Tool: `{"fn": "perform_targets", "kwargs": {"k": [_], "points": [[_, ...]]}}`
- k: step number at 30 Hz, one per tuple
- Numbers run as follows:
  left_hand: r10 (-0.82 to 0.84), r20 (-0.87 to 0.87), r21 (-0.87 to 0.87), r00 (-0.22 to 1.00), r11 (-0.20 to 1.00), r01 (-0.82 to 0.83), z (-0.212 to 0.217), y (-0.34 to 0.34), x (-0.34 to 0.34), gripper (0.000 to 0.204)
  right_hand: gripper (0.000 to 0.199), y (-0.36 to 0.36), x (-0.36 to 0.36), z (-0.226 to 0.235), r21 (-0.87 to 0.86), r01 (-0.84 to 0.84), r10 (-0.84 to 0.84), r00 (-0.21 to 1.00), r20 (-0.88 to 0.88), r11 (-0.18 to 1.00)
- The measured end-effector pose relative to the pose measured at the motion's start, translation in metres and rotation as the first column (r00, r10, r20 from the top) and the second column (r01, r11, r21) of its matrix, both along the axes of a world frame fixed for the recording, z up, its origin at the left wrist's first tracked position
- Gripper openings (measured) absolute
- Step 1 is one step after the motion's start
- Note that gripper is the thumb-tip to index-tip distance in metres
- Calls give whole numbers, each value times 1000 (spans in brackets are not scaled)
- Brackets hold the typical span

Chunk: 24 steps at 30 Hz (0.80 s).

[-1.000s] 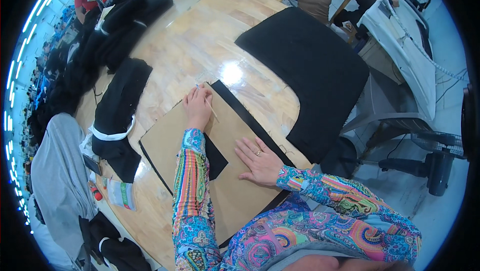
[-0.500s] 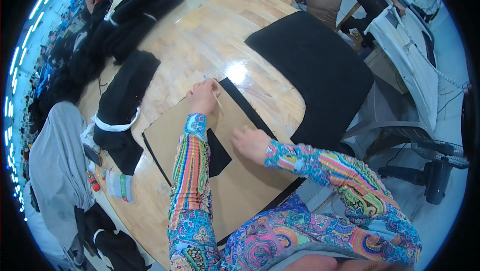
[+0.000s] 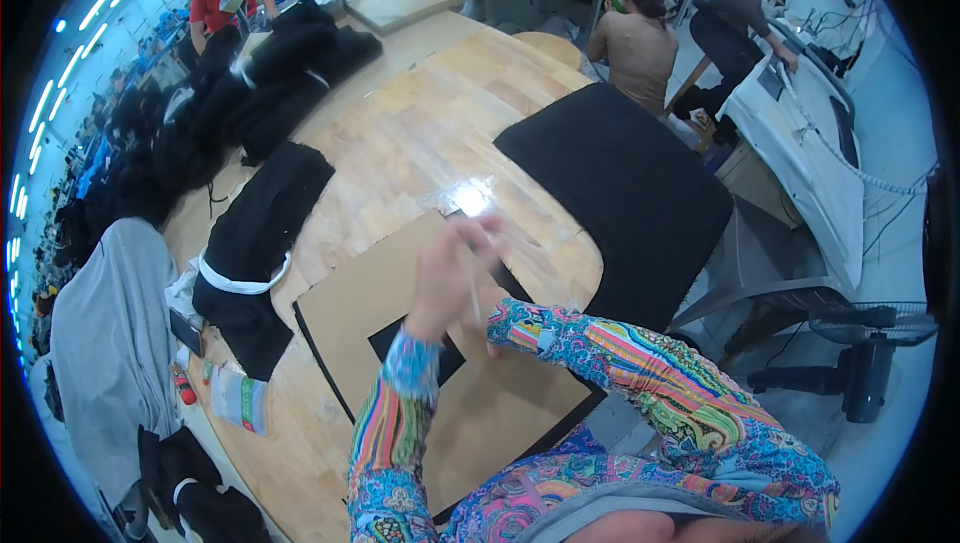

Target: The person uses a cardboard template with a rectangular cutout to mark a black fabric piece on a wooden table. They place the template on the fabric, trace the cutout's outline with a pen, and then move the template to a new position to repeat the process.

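A tan cardboard template [image 3: 350, 288] lies on a black fabric piece [image 3: 590, 408], whose edges show along its sides. Black fabric also shows through a cut-out in the board. Raised over the board, my left hand [image 3: 440, 278] is smeared by motion, its fingers closed on a thin pale stick [image 3: 476, 288]. My right hand [image 3: 487, 305] is close beside it, low over the board and mostly hidden behind the left; its fingers cannot be made out.
A large black fabric panel [image 3: 620, 193] covers the table's right side. To the left lie a black bundle tied with a white band [image 3: 245, 283], a small plastic packet [image 3: 238, 401] and a black fabric heap [image 3: 290, 73]. A fan [image 3: 865, 353] stands right; people work beyond.
My left hand has lifted from the board's far edge and come right and nearer with the stick. My right hand has shifted slightly nearer, and the hands now overlap. The view has tilted up.
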<state>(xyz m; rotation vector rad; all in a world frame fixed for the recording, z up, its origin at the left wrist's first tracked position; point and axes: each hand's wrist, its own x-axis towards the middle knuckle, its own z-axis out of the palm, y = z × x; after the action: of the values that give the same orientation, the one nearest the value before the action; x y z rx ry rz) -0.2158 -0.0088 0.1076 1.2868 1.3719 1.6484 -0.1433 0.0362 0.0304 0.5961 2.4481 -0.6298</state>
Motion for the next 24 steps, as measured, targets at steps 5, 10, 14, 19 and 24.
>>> {"fn": "perform_targets", "kwargs": {"k": [5,10,14,19,24], "points": [[-734,62,352,676,650,674,75,-81,64,19,129,-19,-11,22,79,-204,205,979,-4,976],[-830,117,649,546,479,590,80,-99,90,12,134,-13,-3,20,134,-195,198,980,-10,972],[-772,23,749,635,434,500,87,-102,84,5,136,-11,-3,19,127,-192,194,981,-1,973],[-580,-77,716,811,534,450,83,-123,84,23,137,-12,-4,16,140,-217,218,976,9,966],[-597,-99,748,796,482,455,79,-126,82,18,137,-15,-6,15,168,-246,246,969,19,955]]}}
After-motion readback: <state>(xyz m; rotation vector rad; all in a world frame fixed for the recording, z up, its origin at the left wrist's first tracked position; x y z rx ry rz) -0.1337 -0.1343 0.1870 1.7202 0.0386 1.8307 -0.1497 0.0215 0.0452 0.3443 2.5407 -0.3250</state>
